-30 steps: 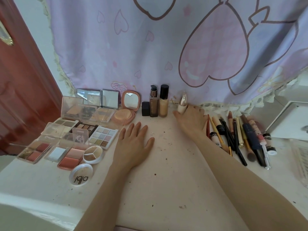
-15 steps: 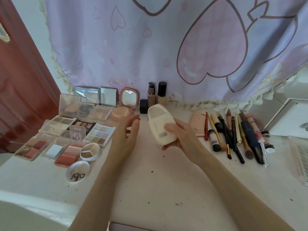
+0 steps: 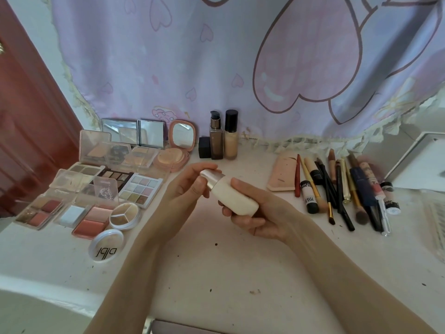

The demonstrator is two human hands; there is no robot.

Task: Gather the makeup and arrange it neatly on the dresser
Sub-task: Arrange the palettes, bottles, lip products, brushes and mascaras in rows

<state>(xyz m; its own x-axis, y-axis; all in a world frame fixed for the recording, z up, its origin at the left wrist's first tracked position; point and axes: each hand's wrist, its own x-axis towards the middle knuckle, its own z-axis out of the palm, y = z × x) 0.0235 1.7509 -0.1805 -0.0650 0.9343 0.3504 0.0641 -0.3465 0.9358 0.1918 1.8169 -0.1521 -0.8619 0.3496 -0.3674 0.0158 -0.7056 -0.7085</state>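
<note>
A cream bottle (image 3: 234, 197) with a rose-gold cap lies tilted in the air above the middle of the white dresser top (image 3: 228, 273). My right hand (image 3: 255, 213) grips its body from below and behind. My left hand (image 3: 190, 189) pinches the cap end with fingers and thumb. Two foundation bottles (image 3: 224, 138) and a small black cube stand upright at the back centre. Eyeshadow and blush palettes (image 3: 96, 189) lie grouped on the left. Brushes, pencils and tubes (image 3: 342, 189) lie in a row on the right.
A round white lid (image 3: 106, 249) lies near the front left. Open mirror compacts (image 3: 168, 145) stand behind the palettes. A pink heart-print curtain (image 3: 240, 68) hangs behind the dresser, a red door (image 3: 29, 128) is at left, a white box (image 3: 419, 160) at right.
My right hand lifted the cream bottle from the back of the dresser toward me and turned it. My left hand rose from the dresser top and now pinches the cap.
</note>
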